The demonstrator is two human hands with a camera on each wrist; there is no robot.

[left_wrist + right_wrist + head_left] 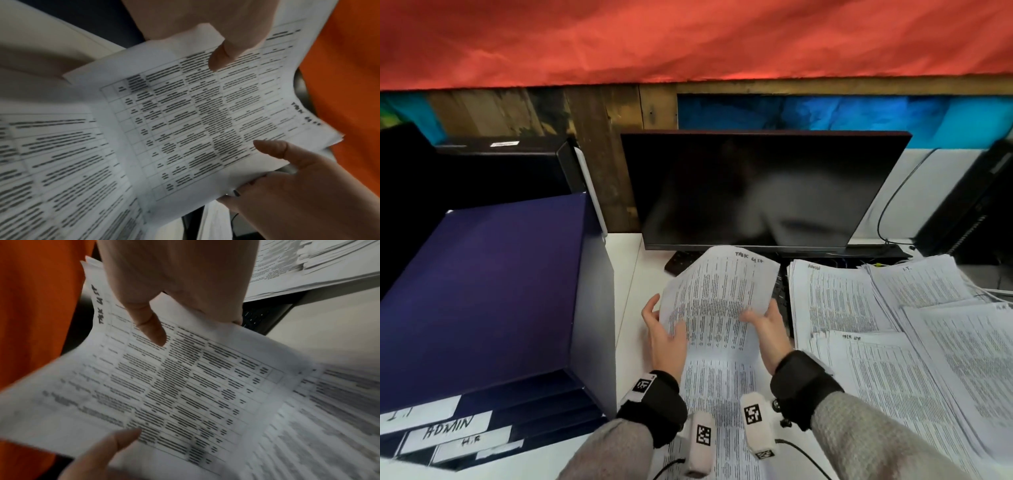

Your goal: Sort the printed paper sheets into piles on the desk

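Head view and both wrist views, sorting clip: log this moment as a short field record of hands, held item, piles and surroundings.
held item: printed sheets, lifted and curved, handwritten note at the top edge
left hand: grips the sheets' left edge, thumb on the printed face
right hand: grips the right edge, thumb on top
under the hands: more printed paper lying flat
sorted piles: overlapping, right of the hands
left side: blue drawer unit with labels I.T, ADMIN, H.R
behind: monitor, screen dark

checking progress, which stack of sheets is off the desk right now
The stack before the monitor, held up by both hands; the rest lie flat.
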